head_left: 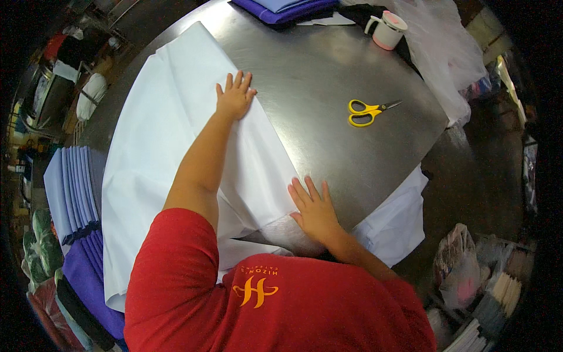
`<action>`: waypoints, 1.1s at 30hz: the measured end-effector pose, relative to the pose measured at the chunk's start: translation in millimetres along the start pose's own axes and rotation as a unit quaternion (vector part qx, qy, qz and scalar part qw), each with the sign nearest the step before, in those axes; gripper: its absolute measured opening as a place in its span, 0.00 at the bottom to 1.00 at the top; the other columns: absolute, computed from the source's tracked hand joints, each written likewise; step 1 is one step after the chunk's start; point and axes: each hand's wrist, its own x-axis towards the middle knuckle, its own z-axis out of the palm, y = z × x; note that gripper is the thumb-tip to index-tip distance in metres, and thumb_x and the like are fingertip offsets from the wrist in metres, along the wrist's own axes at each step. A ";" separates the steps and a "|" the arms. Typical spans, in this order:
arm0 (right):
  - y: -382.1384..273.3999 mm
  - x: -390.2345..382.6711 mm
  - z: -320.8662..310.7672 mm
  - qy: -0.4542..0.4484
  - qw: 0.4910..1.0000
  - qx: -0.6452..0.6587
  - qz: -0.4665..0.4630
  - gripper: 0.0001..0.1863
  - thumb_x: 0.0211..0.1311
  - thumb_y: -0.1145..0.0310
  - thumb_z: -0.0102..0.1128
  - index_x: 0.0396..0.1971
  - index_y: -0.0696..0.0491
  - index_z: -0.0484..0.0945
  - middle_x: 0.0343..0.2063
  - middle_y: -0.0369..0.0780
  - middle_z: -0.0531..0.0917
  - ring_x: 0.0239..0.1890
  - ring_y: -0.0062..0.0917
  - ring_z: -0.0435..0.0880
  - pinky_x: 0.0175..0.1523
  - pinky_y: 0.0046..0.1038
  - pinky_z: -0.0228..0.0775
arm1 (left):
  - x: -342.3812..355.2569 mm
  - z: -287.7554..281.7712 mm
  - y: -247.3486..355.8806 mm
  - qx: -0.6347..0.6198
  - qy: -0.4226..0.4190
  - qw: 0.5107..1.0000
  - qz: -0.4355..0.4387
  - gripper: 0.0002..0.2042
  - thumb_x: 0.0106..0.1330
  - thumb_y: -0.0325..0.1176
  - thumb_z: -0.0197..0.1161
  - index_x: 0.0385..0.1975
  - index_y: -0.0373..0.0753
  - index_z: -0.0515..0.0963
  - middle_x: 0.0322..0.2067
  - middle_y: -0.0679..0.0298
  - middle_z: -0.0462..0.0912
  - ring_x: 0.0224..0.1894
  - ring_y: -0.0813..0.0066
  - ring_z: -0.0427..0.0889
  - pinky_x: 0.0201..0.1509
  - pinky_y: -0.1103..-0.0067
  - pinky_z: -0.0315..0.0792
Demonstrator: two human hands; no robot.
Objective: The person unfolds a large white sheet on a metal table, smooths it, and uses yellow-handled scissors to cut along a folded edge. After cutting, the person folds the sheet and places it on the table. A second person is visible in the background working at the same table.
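Note:
A large white cloth [155, 126] lies spread over the left part of the grey metal table [316, 76], with folds running along it and its near part hanging toward me. My left hand [236, 97] rests flat on the cloth close to its right edge, fingers spread. Nearer to me, my right hand [314, 211] lies with fingers stretched out at the cloth's near right corner, partly on the bare metal. Neither hand grips anything. Scissors with yellow handles [366, 112] lie on the table to the right, apart from both hands.
At the far edge are folded purple and blue cloths [284, 9], a white mug [387, 29] and clear plastic sheeting [440, 53]. Folded blue cloths [70, 188] are stacked at the left. Another white cloth [393, 223] hangs at the near right edge; a plastic bag [457, 267] sits below.

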 end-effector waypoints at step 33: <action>137.0 1.4 -79.4 -0.030 0.973 0.001 0.228 0.17 0.51 0.62 0.60 0.40 0.54 0.73 0.31 0.48 0.80 0.38 0.40 0.79 0.42 0.38 0.70 | -198.7 -72.6 124.2 -0.221 -0.026 0.969 0.105 0.08 0.53 0.36 0.62 0.30 0.41 0.78 0.33 0.60 0.76 0.38 0.60 0.76 0.42 0.70 0.71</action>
